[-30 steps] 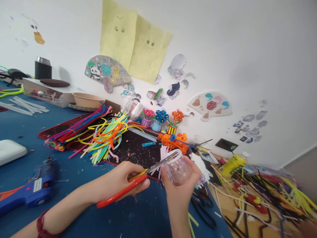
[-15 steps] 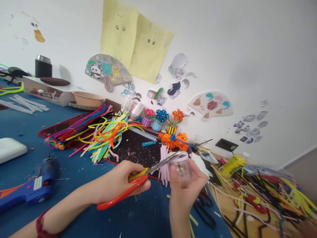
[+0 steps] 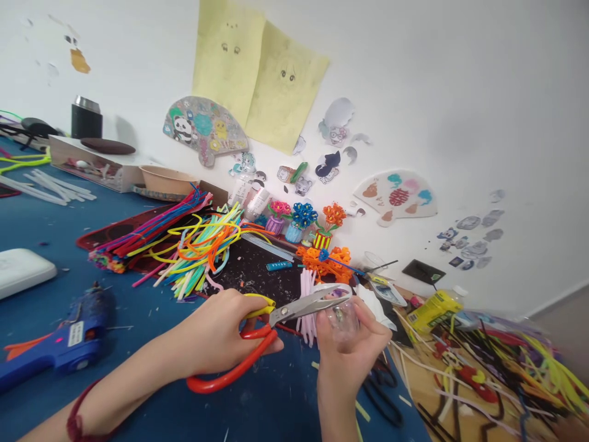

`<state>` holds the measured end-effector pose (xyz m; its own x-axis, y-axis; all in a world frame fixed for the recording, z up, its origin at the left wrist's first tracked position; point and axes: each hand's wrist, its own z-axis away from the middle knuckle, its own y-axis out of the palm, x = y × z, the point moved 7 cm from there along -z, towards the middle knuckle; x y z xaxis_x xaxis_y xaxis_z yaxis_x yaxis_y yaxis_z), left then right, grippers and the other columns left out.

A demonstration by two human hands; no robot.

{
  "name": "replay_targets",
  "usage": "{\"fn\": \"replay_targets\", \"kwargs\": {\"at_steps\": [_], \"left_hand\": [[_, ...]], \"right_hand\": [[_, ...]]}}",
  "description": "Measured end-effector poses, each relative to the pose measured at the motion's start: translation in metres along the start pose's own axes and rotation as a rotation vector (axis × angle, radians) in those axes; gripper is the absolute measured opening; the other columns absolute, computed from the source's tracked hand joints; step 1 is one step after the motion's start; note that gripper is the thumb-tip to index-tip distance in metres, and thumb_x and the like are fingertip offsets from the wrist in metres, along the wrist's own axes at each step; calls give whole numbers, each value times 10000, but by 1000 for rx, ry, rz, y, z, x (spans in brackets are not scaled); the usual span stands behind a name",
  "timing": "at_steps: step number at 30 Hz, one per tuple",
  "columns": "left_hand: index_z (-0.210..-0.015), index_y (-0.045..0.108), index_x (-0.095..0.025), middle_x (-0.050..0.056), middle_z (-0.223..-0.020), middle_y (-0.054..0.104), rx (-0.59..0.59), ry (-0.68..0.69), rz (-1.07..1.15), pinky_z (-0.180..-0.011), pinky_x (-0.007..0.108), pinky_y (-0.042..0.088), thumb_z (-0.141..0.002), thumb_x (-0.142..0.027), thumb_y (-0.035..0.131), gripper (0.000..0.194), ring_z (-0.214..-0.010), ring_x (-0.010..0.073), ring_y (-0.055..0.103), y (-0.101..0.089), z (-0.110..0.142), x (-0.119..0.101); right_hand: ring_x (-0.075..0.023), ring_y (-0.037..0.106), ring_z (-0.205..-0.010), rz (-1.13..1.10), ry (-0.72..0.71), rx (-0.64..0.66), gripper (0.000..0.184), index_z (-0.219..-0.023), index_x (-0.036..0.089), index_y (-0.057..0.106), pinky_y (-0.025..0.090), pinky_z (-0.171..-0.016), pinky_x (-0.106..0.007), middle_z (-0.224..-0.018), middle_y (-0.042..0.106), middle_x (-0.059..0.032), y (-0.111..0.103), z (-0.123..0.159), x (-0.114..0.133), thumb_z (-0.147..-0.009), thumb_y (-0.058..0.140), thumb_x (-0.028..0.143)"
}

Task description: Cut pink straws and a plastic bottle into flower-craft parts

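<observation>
My left hand (image 3: 216,337) grips the red and yellow handles of a pair of scissors (image 3: 285,313). Their steel blades are slightly apart and point right, reaching the top of a small clear plastic cup (image 3: 343,316). My right hand (image 3: 352,353) is wrapped around that cup from below. Just behind the cup stand pale pink pipe cleaners (image 3: 307,298). Both hands hover over the blue table top (image 3: 257,405), near its front.
A blue glue gun (image 3: 59,347) and a white flat box (image 3: 21,270) lie at the left. A heap of coloured pipe cleaners (image 3: 184,239) sits behind my hands. Small pipe-cleaner flower pots (image 3: 301,224) stand by the wall. Black scissors (image 3: 380,393) and more pipe cleaners (image 3: 506,362) lie at the right.
The scissor blades have opened a little at the cup's top. My right hand has turned the cup slightly and holds it lower. The view has shifted a little.
</observation>
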<state>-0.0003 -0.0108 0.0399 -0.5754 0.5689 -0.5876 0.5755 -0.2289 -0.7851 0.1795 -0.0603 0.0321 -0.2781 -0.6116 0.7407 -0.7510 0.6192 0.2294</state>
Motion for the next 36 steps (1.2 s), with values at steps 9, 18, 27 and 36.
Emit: {"fn": "replay_targets", "kwargs": {"at_steps": [9,18,27,36], "left_hand": [[-626,432,-198,-65,-497,380,26,10,-43,-461,219,192,-785,-547,617,426,-444,91,253,-3,2,2],[-626,452,-202,-47,-516,430,56,12,-91,-482,218,210,-800,-558,605,425,-458,105,335,-1,2,4],[-631,499,-209,-33,-492,409,49,25,-189,-466,243,191,-833,-543,553,394,-433,129,382,1,2,9],[-595,503,-196,-23,-493,410,67,59,-236,-464,252,179,-846,-540,541,427,-440,124,380,-2,3,8]], "right_hand": [[-207,567,-1051,-55,10,33,471,-1028,224,406,477,-883,-436,-1203,489,-88,1,1,-6,-701,745,227],[-217,541,-1088,-42,-34,69,449,-997,228,397,441,-925,-470,-1171,487,-79,4,-1,-1,-703,736,222],[-195,533,-1062,-23,-76,88,440,-1003,229,397,405,-963,-492,-1152,476,-74,5,-2,3,-713,727,204],[-236,520,-1113,-29,-31,87,469,-1014,233,399,448,-917,-521,-1195,452,-94,4,-1,0,-696,742,199]]}}
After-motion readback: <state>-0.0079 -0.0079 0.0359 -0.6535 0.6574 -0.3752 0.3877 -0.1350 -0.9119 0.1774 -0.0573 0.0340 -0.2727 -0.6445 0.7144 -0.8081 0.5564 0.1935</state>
